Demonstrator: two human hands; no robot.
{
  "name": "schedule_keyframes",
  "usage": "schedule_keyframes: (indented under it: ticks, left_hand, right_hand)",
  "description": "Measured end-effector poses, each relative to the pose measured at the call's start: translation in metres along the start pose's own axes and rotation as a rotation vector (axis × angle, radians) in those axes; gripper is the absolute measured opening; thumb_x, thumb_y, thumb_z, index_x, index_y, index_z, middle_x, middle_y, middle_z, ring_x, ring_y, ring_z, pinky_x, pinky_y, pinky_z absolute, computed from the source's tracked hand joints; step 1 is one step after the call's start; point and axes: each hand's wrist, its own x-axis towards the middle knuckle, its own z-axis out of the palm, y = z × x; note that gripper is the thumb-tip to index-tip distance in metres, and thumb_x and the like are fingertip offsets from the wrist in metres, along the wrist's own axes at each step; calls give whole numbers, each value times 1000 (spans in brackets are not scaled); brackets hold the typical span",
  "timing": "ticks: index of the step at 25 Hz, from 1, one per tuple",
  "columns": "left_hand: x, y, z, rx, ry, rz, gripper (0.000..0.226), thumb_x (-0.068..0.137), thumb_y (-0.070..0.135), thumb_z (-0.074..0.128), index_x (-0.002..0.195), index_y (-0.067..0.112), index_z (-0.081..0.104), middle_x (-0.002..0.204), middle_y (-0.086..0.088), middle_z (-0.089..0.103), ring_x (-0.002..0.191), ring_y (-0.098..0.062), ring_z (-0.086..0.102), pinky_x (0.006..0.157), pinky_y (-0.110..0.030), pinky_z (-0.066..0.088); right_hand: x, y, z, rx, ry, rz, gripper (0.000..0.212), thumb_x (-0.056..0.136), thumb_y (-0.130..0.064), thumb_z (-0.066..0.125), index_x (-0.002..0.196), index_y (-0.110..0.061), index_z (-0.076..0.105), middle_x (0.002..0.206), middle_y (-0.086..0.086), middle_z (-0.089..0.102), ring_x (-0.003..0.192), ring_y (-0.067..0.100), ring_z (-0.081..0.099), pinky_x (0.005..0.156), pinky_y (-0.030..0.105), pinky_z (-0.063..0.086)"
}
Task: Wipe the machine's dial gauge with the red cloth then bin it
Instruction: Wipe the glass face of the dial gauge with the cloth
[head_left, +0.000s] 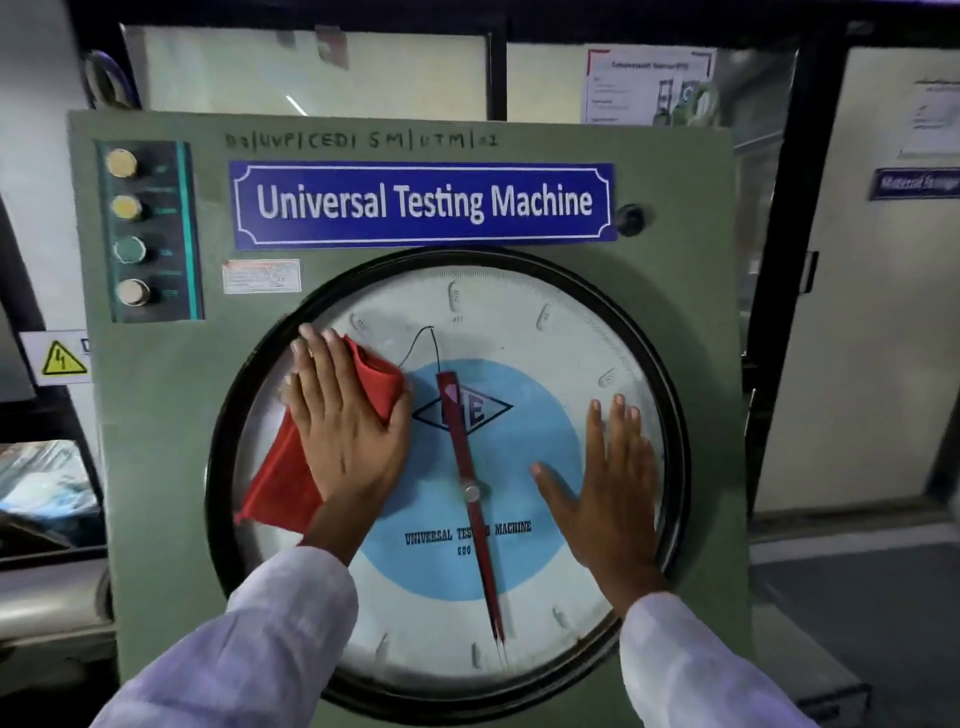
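Note:
A large round dial gauge with a black rim, white face, blue centre and a long red needle fills the front of the green machine. My left hand presses the red cloth flat against the glass on the dial's left side, fingers spread over it; the cloth sticks out below and above the hand. My right hand lies flat and bare on the glass at the dial's right side, fingers apart, holding nothing. No bin is in view.
The green machine panel carries a blue "Universal Testing Machine" plate and a column of round buttons at upper left. A yellow electrical hazard sign is at the left. Cabinets with posted papers stand behind.

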Motion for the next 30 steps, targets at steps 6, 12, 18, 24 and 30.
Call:
schedule_keyframes:
  ticks: [6, 12, 18, 24, 30]
  left_hand:
    - [0, -9, -1, 137, -122, 209, 101, 95, 80, 20, 167, 10, 6, 176, -12, -4, 161, -21, -16, 131, -40, -11]
    - [22, 75, 30, 163, -95, 328, 85, 103, 64, 18, 166, 9, 14, 176, -12, 7, 163, -29, -2, 133, -49, 5]
    - [6, 165, 74, 131, -202, 639, 81, 104, 60, 22, 165, 8, 19, 176, -10, 11, 163, -25, 3, 133, -44, 5]
    - [32, 88, 42, 99, -83, 576, 65, 108, 41, 46, 163, 12, 29, 174, -16, 14, 161, -35, 14, 131, -52, 14]
    - [19, 0, 0, 276, 180, 176, 46, 109, 42, 45, 144, 17, 61, 163, -14, 45, 154, -40, 33, 124, -63, 20]
  right_hand:
    - [8, 20, 35, 22, 104, -16, 104, 97, -81, 38, 169, -8, 22, 179, 20, 11, 168, 36, 5, 135, 57, 9]
    - [8, 23, 48, 54, 171, 12, 113, 95, -85, 37, 167, 1, 22, 177, 27, 13, 167, 40, 11, 134, 59, 15]
    - [4, 26, 52, 79, 234, 47, 120, 90, -88, 45, 169, -3, 16, 177, 27, 15, 166, 42, 13, 133, 62, 18]
    - [2, 26, 47, 22, 166, 80, 119, 86, -94, 36, 170, -12, 20, 180, 18, 9, 167, 42, 5, 134, 63, 11]
    - [1, 28, 48, 54, 162, 90, 116, 86, -96, 35, 171, -20, 17, 180, 17, 7, 167, 40, 2, 135, 59, 3]
